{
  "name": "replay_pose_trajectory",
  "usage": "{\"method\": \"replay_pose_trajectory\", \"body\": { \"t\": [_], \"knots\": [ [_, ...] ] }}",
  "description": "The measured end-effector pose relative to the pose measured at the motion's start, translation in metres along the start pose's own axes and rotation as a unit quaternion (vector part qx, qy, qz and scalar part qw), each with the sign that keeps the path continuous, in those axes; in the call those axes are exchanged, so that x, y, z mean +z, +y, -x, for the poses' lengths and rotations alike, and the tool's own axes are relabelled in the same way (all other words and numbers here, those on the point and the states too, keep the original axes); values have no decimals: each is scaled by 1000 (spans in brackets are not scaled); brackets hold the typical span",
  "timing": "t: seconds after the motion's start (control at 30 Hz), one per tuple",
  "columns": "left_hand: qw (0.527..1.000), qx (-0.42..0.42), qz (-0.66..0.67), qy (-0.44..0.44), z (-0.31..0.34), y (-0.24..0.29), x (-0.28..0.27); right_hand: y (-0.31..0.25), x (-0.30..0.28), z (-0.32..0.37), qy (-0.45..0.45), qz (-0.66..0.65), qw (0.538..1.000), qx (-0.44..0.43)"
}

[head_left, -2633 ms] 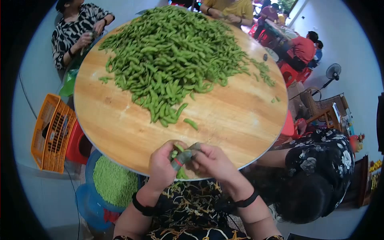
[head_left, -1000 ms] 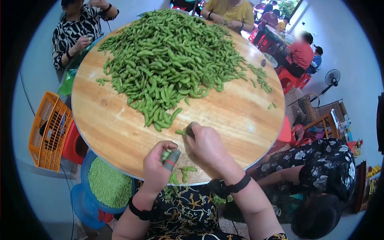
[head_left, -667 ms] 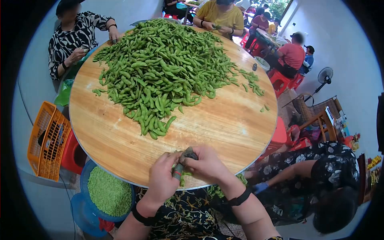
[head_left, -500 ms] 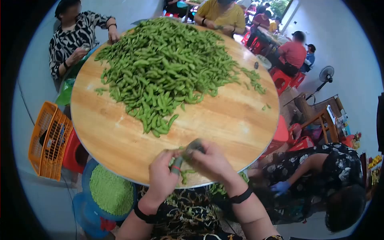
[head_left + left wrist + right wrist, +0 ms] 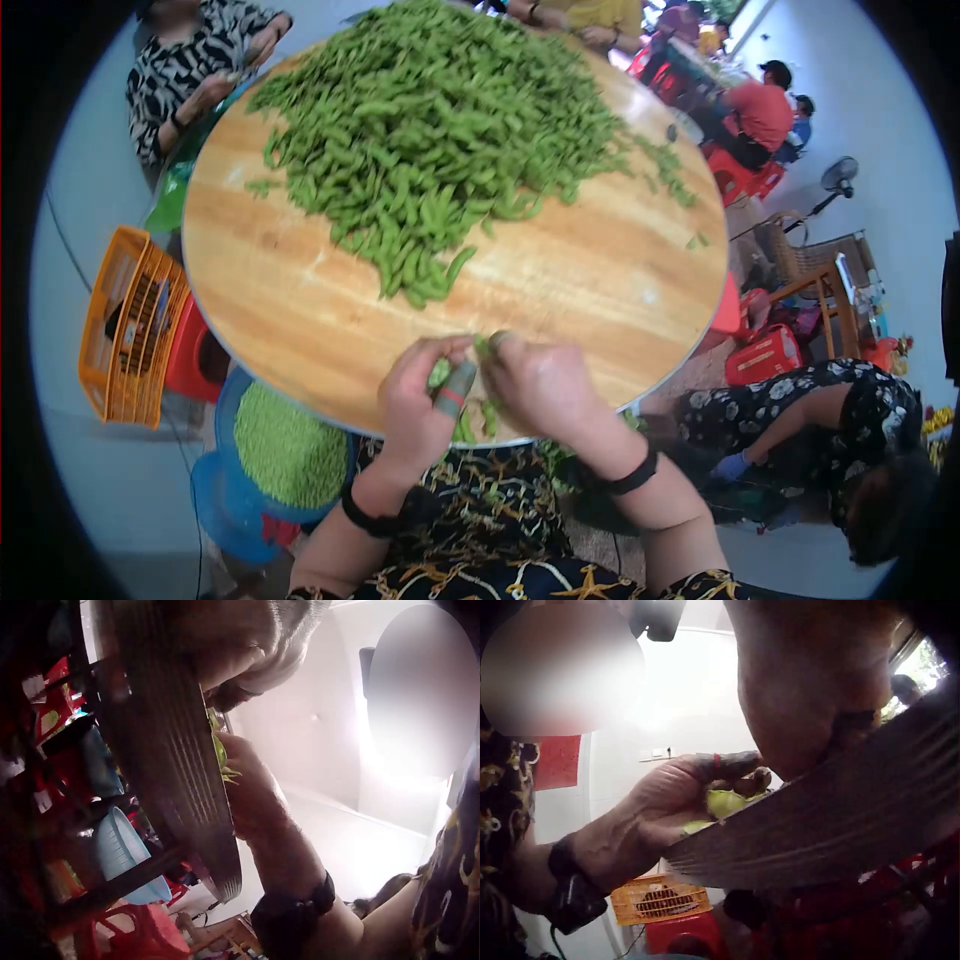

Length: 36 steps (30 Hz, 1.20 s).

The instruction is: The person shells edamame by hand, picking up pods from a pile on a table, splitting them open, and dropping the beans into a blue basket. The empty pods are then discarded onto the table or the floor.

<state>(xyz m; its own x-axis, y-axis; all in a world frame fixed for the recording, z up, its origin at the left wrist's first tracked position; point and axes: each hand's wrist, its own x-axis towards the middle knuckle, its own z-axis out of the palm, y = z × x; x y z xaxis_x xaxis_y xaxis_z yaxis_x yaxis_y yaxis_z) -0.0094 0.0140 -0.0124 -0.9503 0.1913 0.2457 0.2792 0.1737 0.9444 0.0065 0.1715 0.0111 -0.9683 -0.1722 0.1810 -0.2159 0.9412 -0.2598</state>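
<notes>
At the near edge of the round wooden table, both hands work close together. The left hand, its thumb wrapped in grey with a red band, curls round green pieces; the right wrist view shows this hand with green pods by its fingers. The right hand pinches a small green pod at its covered fingertips, just right of the left thumb. A few pods lie below the hands at the edge. A large heap of green pods covers the far half.
A blue basin of shelled beans stands below the table at left, beside an orange crate and a red stool. Other people sit round the far side; one in a floral top bends down at right.
The head view has shifted, so the heap sits higher in it. The right hand has turned more knuckles-up, and a little gap shows between it and the left thumb.
</notes>
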Motion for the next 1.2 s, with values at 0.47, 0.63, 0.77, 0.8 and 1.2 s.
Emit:
{"method": "replay_pose_trajectory", "body": {
  "t": [0.47, 0.63, 0.77, 0.8, 1.2],
  "knots": [
    [990, -71, 111, -59, -1, 6, -6, -11, -19, 12, -36, -599, 778, 185],
    [964, -51, 251, -76, -3, -8, -5, -13, -14, 25, -143, -674, 695, 204],
    [958, -77, 263, -86, -3, -6, -6, -14, -13, 26, -156, -716, 657, 176],
    [958, -78, 263, -86, -3, -6, -6, -14, -12, 26, -158, -729, 640, 184],
    [916, -6, 342, -208, -4, -6, -18, -20, -13, 31, -215, -830, 439, 269]
  ]
}}
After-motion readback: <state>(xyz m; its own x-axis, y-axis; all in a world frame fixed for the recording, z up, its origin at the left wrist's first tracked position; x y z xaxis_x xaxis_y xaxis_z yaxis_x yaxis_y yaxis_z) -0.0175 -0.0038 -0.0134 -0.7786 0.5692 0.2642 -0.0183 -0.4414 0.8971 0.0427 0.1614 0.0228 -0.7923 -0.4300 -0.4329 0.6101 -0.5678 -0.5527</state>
